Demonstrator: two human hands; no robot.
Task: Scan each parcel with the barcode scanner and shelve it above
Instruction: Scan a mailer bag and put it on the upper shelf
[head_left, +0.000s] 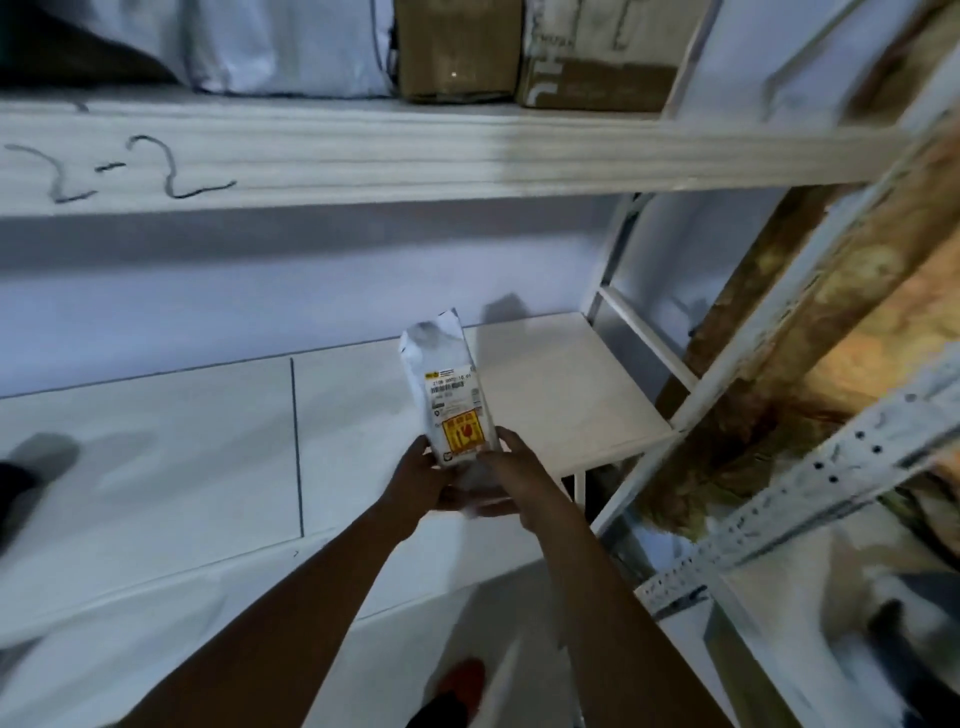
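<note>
A wide white upper shelf (467, 156) runs across the top of the view, its thick front edge marked "2-2" (119, 166) by hand at the left. This board lies between the person's hands and the goods stored above it. Below it, a white lower shelf (156, 467) made of panels with dark seams reaches back to a pale wall. On the right, the slanted white rack upright (779, 338) and a perforated metal angle (810, 493) close off that side, with a brown, mottled surface (831, 312) behind them. The visible stretch of the upper shelf is already filled: white poly bags (285, 47) on the left, then a plain cardboard box (457, 47), and just beside it a second printed box (597, 78) near the upright. The parcel (447, 384), a narrow white mailer, is held upright with a slight tilt in the air over the lower shelf, well under the upper board. Its shipping label (454, 387) and a yellow-and-red sticker (464, 431) face the camera. The left hand (415, 478) grips its bottom left edge with the thumb on the front. The right hand (511, 478) curls round the bottom right edge. An orange shoe (462, 680) shows on the floor below, and a dark shape at far left (21, 483) is too blurred to identify.
</note>
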